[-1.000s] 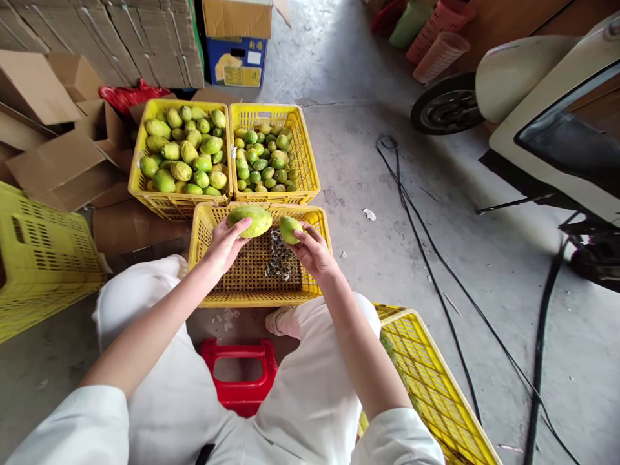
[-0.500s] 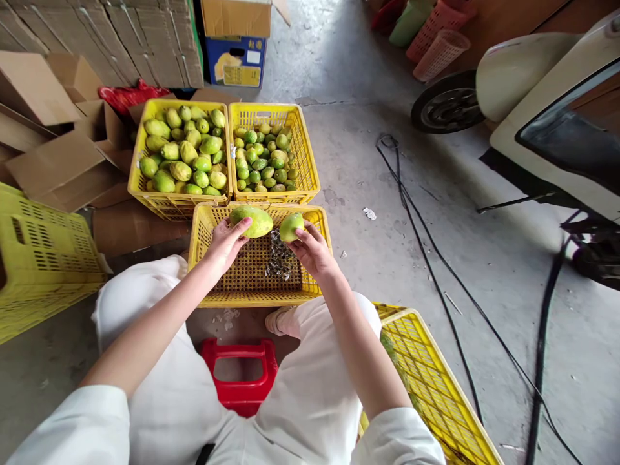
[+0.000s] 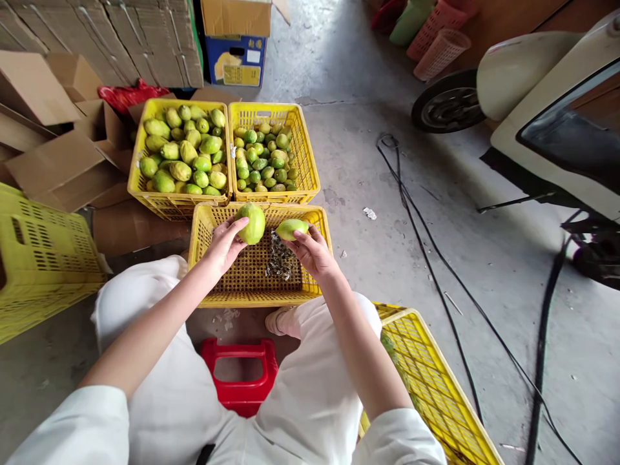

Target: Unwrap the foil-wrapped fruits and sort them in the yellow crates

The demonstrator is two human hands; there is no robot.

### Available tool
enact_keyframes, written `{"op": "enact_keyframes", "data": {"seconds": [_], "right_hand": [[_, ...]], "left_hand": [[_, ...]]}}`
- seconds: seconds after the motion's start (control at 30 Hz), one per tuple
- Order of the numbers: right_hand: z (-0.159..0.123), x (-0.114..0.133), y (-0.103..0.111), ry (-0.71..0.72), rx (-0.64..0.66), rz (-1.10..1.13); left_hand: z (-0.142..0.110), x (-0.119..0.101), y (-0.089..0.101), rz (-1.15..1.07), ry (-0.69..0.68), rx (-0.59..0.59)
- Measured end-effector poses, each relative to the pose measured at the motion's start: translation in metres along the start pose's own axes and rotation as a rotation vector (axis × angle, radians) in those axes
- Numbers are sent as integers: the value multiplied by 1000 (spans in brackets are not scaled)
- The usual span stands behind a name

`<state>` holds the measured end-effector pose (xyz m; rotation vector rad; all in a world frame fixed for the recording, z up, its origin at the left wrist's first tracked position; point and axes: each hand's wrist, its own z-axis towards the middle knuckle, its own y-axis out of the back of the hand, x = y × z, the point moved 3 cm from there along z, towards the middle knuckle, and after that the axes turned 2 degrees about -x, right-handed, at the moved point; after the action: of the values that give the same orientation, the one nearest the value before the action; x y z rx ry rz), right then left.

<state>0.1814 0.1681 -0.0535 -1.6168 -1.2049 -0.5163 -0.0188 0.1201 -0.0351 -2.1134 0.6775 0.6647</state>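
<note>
My left hand (image 3: 223, 245) grips a large yellow-green fruit (image 3: 252, 223), turned on end. My right hand (image 3: 314, 252) holds a smaller green fruit (image 3: 292, 228) by its fingertips. Both hands hover over a nearly empty yellow crate (image 3: 208, 226) just in front of my knees, with some dark scraps (image 3: 279, 258) on its floor. Beyond it stand two more yellow crates side by side: the left crate (image 3: 137, 145) is full of large fruits, the right crate (image 3: 305, 145) holds smaller green ones.
A red stool (image 3: 239, 374) sits between my legs. Another yellow crate (image 3: 436, 387) lies at my right and an upturned one (image 3: 43, 258) at my left. Cardboard boxes (image 3: 53, 148) pile up far left. Black cables (image 3: 436, 271) cross the concrete floor; a scooter (image 3: 533, 97) stands at right.
My left hand has rotated the large fruit from lying sideways to standing on end. My right hand has tilted the smaller fruit flatter. Both hands stay over the near crate.
</note>
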Motion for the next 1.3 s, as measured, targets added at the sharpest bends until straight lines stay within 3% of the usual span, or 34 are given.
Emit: {"op": "enact_keyframes", "data": {"seconds": [0.33,0.53,0.77,1.2,1.3], "right_hand": [[1,2,3,-13,-18,2],[2,-2,2,-22,0,31],[0,2,2,-58,-4,-109],[1,-3,3,-53,39,-49],[-1,0,0,-53,45,-56]], "left_hand": [[-4,-4,-3,-108,58,-149],[-1,-4,-3,-99,56,-157],[4,-2,1,-115,24,-211],[-1,-3,-2,-88,18,-103],[1,-3,-2,-66,72,-106]]}}
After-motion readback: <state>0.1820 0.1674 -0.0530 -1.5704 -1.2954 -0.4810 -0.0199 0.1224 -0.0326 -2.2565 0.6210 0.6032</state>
